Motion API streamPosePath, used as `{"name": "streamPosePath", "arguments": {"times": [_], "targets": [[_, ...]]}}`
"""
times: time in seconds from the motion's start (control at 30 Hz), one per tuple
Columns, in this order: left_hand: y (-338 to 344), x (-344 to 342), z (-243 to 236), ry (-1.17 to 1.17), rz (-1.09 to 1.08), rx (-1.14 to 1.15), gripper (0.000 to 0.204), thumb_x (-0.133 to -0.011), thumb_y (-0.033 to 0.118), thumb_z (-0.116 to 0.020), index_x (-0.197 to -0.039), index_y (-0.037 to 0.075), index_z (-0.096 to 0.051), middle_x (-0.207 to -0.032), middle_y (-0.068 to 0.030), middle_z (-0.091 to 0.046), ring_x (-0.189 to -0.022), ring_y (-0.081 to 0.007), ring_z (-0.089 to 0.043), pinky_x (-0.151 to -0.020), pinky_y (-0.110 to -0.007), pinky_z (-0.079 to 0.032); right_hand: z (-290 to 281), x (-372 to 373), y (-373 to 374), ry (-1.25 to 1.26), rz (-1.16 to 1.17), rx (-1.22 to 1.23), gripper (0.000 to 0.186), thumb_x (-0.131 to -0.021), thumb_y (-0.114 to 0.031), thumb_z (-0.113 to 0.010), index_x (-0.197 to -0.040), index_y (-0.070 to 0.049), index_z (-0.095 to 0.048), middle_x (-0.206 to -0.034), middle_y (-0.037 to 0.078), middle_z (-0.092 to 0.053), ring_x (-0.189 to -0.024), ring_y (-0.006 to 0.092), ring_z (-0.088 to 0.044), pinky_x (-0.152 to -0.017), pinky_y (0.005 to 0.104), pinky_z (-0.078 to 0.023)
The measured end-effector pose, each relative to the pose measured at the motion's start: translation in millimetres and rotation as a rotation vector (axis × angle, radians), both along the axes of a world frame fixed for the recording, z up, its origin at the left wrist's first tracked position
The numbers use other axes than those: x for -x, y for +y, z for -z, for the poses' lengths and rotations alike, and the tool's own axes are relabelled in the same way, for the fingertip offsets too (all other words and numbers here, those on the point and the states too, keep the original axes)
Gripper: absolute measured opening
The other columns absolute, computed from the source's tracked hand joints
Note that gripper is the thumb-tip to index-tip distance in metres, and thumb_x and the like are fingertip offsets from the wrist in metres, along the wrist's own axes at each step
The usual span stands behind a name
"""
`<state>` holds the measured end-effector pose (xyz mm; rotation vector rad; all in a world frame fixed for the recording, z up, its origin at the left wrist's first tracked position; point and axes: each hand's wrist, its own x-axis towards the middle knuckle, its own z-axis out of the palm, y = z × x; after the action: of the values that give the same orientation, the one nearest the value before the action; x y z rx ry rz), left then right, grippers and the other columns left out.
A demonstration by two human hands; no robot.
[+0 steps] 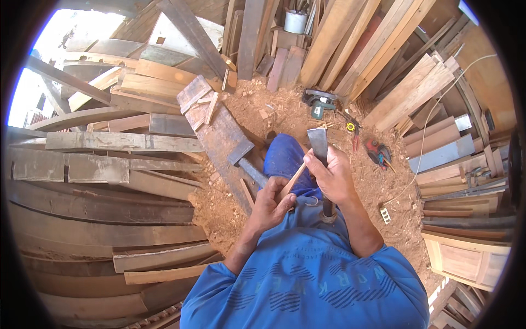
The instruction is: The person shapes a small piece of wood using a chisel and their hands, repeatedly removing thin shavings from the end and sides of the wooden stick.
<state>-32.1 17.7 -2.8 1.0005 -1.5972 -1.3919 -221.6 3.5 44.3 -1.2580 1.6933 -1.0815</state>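
Observation:
A slim wooden stick (292, 181) runs slantwise between my hands, its lower end gripped in my left hand (269, 204). My right hand (335, 174) is closed around a chisel (318, 140), with its broad flat blade pointing up and away from me. Below that hand the chisel's handle (329, 210) sticks out toward my shirt. The right thumb rests at the stick's upper end, close to the blade. To the left of my knee, a mallet (239, 152) lies on a worn plank (222, 143).
Sawdust and shavings cover the floor (257, 104). Ahead are a green power saw (319, 104), a yellow tape measure (350, 126) and a red-and-black tool (378, 153). A socket strip (385, 215) on a pale cable lies right. Stacked boards (104, 192) crowd the left side.

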Motion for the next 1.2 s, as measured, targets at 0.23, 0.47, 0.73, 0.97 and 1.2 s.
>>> {"name": "streamPosePath", "arguments": {"times": [0.23, 0.47, 0.73, 0.97, 1.2], "targets": [[-5, -4, 6, 0.234, 0.229, -0.390, 0.034, -0.104, 0.034, -0.040, -0.103, 0.003, -0.055, -0.060, 0.0033, -0.040, -0.052, -0.0059, -0.034, -0.049, -0.022, -0.029, -4, -5, -4, -0.238, -0.062, 0.004, 0.024, -0.095, -0.024, -0.057, -0.106, -0.003, -0.059, -0.084, 0.009, -0.063, -0.063, 0.0148, -0.058, -0.059, 0.0300, -0.047], [-28, 7, -9, 0.521, 0.039, -0.730, 0.036, -0.105, 0.032, -0.035, -0.095, 0.004, -0.056, -0.061, 0.0014, -0.045, -0.052, -0.0071, -0.043, -0.047, -0.022, -0.033, -14, -33, 8, -1.235, 0.072, -0.078, 0.020, -0.102, -0.020, -0.041, -0.111, -0.003, -0.049, -0.079, 0.005, -0.053, -0.054, 0.0087, -0.047, -0.051, 0.0253, -0.046], [-56, 2, -25, 0.106, -0.035, -0.185, 0.041, -0.103, 0.031, -0.033, -0.096, 0.004, -0.062, -0.076, -0.0027, -0.057, -0.068, -0.0106, -0.051, -0.063, -0.028, -0.043, -23, -68, 32, -1.307, -0.177, -0.403, 0.021, -0.100, -0.025, -0.043, -0.104, -0.006, -0.048, -0.067, -0.001, -0.042, -0.047, 0.0058, -0.038, -0.047, 0.0259, -0.042], [-45, -9, -37, -0.175, -0.085, 0.080, 0.043, -0.104, 0.032, -0.032, -0.097, 0.002, -0.061, -0.076, -0.0086, -0.058, -0.068, -0.0178, -0.054, -0.062, -0.032, -0.044, -31, -71, 37, -1.172, -0.217, -0.308, 0.020, -0.100, -0.024, -0.041, -0.103, -0.004, -0.047, -0.065, -0.003, -0.040, -0.047, 0.0053, -0.039, -0.044, 0.0247, -0.042], [-33, -1, -45, -0.095, -0.157, 0.104, 0.034, -0.104, 0.025, -0.035, -0.096, 0.001, -0.059, -0.068, -0.0116, -0.058, -0.057, -0.0220, -0.055, -0.055, -0.034, -0.043, -33, -68, 37, -1.127, -0.190, -0.276, 0.021, -0.101, -0.027, -0.043, -0.101, -0.006, -0.048, -0.065, -0.002, -0.039, -0.045, 0.0052, -0.036, -0.044, 0.0253, -0.042]]}}
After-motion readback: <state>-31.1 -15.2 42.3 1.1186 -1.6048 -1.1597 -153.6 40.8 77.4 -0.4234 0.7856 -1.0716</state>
